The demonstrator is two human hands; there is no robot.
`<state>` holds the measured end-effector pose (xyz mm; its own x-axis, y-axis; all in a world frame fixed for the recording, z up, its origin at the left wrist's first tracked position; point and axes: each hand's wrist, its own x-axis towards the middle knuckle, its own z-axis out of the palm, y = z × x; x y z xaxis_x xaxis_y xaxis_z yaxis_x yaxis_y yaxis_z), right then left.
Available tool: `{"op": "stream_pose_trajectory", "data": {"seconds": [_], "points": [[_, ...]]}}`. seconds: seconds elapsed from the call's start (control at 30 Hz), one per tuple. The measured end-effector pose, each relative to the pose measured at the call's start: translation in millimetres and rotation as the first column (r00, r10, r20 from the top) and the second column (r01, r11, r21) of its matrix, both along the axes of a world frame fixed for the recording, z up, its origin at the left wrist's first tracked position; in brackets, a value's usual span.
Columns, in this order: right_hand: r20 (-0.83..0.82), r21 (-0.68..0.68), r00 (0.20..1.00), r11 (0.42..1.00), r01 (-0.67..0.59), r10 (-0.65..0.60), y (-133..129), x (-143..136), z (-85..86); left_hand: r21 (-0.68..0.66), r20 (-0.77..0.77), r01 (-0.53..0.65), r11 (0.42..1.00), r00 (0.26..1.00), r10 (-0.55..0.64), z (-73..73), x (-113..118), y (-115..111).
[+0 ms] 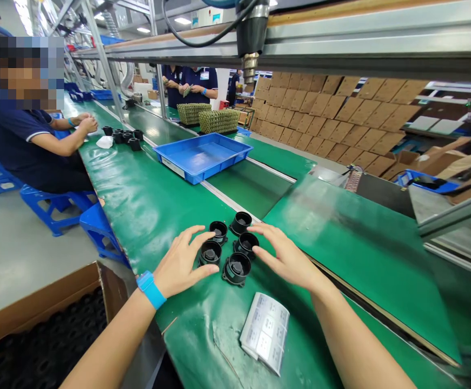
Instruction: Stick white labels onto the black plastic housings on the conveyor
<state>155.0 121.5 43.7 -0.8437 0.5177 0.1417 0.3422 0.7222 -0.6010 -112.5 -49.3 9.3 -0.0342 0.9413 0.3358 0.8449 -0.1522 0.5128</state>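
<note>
Several round black plastic housings (237,268) with flanged bases stand in a cluster on the green-topped bench. From the left, my left hand (184,262) reaches around the cluster, thumb and fingers apart, by the nearer left housing (210,253). My right hand (283,254) is on the other side with its fingers spread, close to the right-hand housing (246,245). Whether the fingertips touch the housings, I cannot tell. Nothing is gripped in either hand. A curled sheet of silvery labels (266,332) lies on the bench nearer to me.
A blue tray (203,156) sits across the conveyor strip. At lower left, a cardboard box (44,302) holds many black parts. An electric screwdriver (252,38) hangs overhead. A co-worker (28,135) sits at left beside more black housings (127,136). A raised green board (365,259) lies right.
</note>
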Motion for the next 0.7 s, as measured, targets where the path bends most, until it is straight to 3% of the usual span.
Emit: {"op": "stream_pose_trajectory", "data": {"seconds": [0.13, 0.33, 0.57, 0.7], "points": [[-0.029, -0.141, 0.995, 0.986, 0.094, -0.099, 21.6, -1.9, -18.7, -0.092, -0.241, -0.036, 0.995, 0.971, 0.013, 12.2, 27.2, 17.4], [-0.116, -0.359, 0.989, 0.932, 0.047, -0.094, 20.7, -14.8, -39.6, -0.2, -0.43, -0.185, 0.962, 0.899, 0.083, 6.5, 74.5, 38.6], [-0.24, -0.406, 0.893, 0.875, 0.264, -0.38, 36.9, -19.0, -61.0, -0.192, -0.467, -0.151, 0.97, 0.883, 0.045, 21.0, 74.5, 52.0], [-0.263, -0.401, 0.87, 0.867, 0.295, -0.418, 42.3, -15.1, -71.1, -0.198, -0.472, -0.121, 0.973, 0.881, 0.014, 20.2, 71.4, 64.7]]}}
